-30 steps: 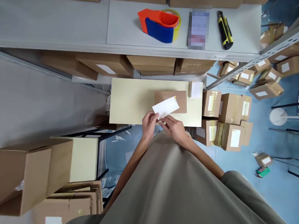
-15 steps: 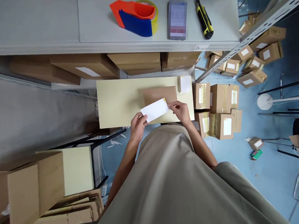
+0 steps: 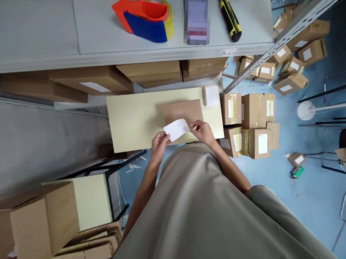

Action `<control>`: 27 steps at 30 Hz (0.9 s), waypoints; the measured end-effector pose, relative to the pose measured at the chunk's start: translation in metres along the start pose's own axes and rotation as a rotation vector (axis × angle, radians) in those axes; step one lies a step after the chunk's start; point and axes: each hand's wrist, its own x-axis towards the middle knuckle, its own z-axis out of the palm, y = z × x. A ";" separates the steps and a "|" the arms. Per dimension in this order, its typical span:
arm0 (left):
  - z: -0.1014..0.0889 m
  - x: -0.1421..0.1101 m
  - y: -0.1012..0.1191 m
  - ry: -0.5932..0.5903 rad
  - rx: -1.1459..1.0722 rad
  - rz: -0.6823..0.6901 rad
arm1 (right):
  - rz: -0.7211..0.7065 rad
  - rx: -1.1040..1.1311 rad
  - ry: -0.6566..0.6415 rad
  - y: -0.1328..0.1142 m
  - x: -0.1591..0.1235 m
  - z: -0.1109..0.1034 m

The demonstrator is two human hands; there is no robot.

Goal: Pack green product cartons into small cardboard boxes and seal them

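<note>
Between both hands we hold one label (image 3: pixel 175 129): our left hand (image 3: pixel 160 145) pinches its lower left end between thumb and fingers, and our right hand (image 3: pixel 202 131) closes its fingertips on the right end. The label is a single white slip of thin, smooth paper, bent in a soft curve towards the right hand. It is above the near edge of one pale yellow table (image 3: pixel 133 124), in front of one flat brown carton (image 3: pixel 181 111) lying on the tabletop.

One small stack of white slips (image 3: pixel 211 96) sits near the table's far right corner, square-edged and apart from the carton. Just beside the table on our right we count six cardboard boxes (image 3: pixel 251 110), several with shiny yellowish tape and white labels.

On the grey shelf (image 3: pixel 102 38) beyond lie three things: one orange and blue tape dispenser (image 3: pixel 145 27) with a yellow roll, one flat rectangular item (image 3: pixel 197 20) too blurred to identify, and one black and yellow knife (image 3: pixel 231 19) with a ridged, rounded handle. Below that shelf we see at least four brown boxes (image 3: pixel 92 80). At our lower left stand one open carton (image 3: pixel 31 222) and a pile of flattened cardboard (image 3: pixel 97 246), its edges layered and uneven.
</note>
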 end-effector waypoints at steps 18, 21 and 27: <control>0.059 0.053 -0.023 0.010 -0.122 -0.345 | -0.202 -0.467 -0.174 -0.016 0.136 -0.037; 0.074 0.054 -0.032 0.008 -0.212 -0.467 | -0.210 -0.602 -0.395 -0.027 0.185 -0.030; 0.082 0.059 -0.048 0.113 -0.258 -0.564 | -0.158 -0.792 -0.631 -0.022 0.233 -0.003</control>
